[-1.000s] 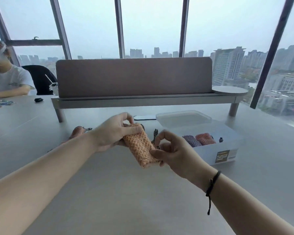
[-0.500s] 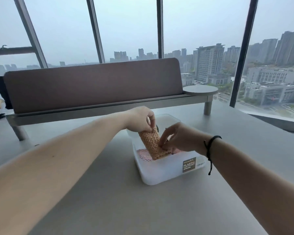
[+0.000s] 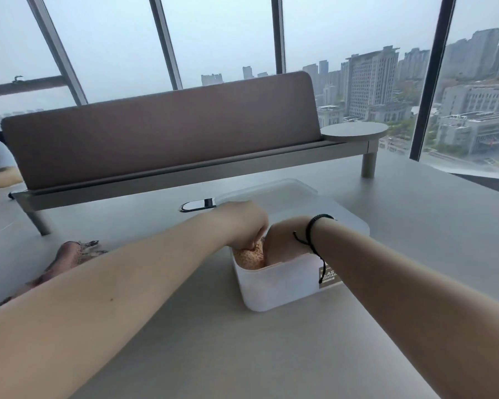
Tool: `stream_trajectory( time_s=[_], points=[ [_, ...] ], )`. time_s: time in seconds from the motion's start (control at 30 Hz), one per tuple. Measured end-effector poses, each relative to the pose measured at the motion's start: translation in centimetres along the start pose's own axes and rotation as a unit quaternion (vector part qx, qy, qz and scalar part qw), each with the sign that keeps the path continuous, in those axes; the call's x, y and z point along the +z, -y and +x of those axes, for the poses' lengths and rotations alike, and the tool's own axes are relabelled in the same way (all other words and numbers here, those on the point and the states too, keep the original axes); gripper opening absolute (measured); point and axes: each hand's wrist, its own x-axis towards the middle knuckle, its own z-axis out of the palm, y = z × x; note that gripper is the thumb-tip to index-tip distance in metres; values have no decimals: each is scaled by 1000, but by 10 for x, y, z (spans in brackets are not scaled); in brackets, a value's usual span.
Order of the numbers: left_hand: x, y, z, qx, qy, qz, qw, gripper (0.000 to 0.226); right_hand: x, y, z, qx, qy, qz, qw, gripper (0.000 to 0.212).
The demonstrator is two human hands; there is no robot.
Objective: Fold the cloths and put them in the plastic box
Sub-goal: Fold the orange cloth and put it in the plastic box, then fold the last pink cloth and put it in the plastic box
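Note:
A white plastic box (image 3: 274, 289) stands on the grey table in front of me. Both hands reach down into it. My left hand (image 3: 242, 223) pinches the folded orange knitted cloth (image 3: 249, 257), which sits low inside the box at its left end. My right hand (image 3: 283, 240), with a black cord on the wrist, is pushed into the box beside the cloth; its fingers are hidden by the box wall and the cloth. Anything else inside the box is hidden.
The box's clear lid (image 3: 271, 194) lies just behind the box. A loose pile of brownish cloths (image 3: 69, 257) lies on the table at the left, partly behind my left forearm. A padded divider bench (image 3: 162, 133) crosses the table behind. A person's arm (image 3: 0, 177) shows at far left.
Both hands have carried the folded orange cloth from above the table over the box and down into it. The view has swung right and closer to the box.

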Motion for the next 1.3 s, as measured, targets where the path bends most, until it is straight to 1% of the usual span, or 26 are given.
stream_trajectory(
  time_s=[0.1,0.13,0.2,0.23,0.27,0.33,0.4,0.47,0.5,0.53,0.57,0.63,0.7,0.73,0.77,0.83,0.87,0.93,0.97,1.03,1.1,1.17,1.23,1.3],
  points=[
    [4,0,0,0,-22,27,999,15,1,2,-2,-3,-15,-11,1000,26],
    [3,2,-3,3,-39,13,999,12,-1,3,-6,5,-26,-6,1000,22],
    [-5,9,-13,4,-92,-49,995,9,-10,6,-17,37,-58,27,997,31],
    [-10,15,-21,3,-125,-92,988,8,-14,7,-21,49,-85,44,994,36],
    [-13,23,-31,0,-158,-135,978,9,-19,8,-26,53,-124,54,989,36],
    [-12,41,-52,-18,-214,-199,956,14,-26,18,-38,54,-235,95,966,30],
    [1,60,-74,-58,-256,-196,945,16,-25,37,-50,40,-346,142,926,24],
    [26,81,-101,-124,-280,-192,932,15,-17,70,-62,-1,-414,144,899,21],
    [43,94,-114,-163,-277,-200,925,14,-11,87,-66,-33,-437,126,890,19],
    [59,108,-129,-208,-262,-204,920,14,-3,106,-70,-69,-457,96,882,18],
    [76,122,-143,-254,-233,-198,917,19,6,123,-69,-106,-473,65,872,18],
    [113,150,-172,-339,-162,-173,911,43,27,153,-62,-157,-477,44,864,22],
    [148,171,-200,-406,-123,-181,887,66,49,176,-47,-169,-443,65,878,28],
    [163,177,-212,-434,-119,-196,871,72,59,186,-38,-164,-416,79,891,32],
    [177,183,-221,-456,-118,-210,857,72,70,193,-29,-156,-389,91,903,36],
    [196,190,-229,-477,-114,-226,841,68,86,201,-12,-145,-342,98,923,43],
    [201,192,-229,-471,-123,-233,842,65,90,202,-5,-144,-324,100,930,46],
    [203,191,-225,-426,-166,-262,850,55,94,200,4,-144,-306,109,935,50],
    [201,186,-223,-389,-195,-287,853,50,95,197,7,-142,-303,115,935,52],
    [196,170,-219,-291,-244,-343,859,44,95,191,9,-134,-296,132,936,55],
    [188,148,-216,-201,-262,-368,869,44,95,188,11,-130,-288,142,938,61],
    [181,125,-213,-135,-268,-386,872,46,96,189,12,-139,-287,136,938,65],
    [178,110,-211,-89,-276,-389,874,47,97,188,13,-149,-298,126,934,62],
    [181,109,-210,-66,-294,-350,887,47,98,185,15,-142,-323,113,929,49]
  ],
)
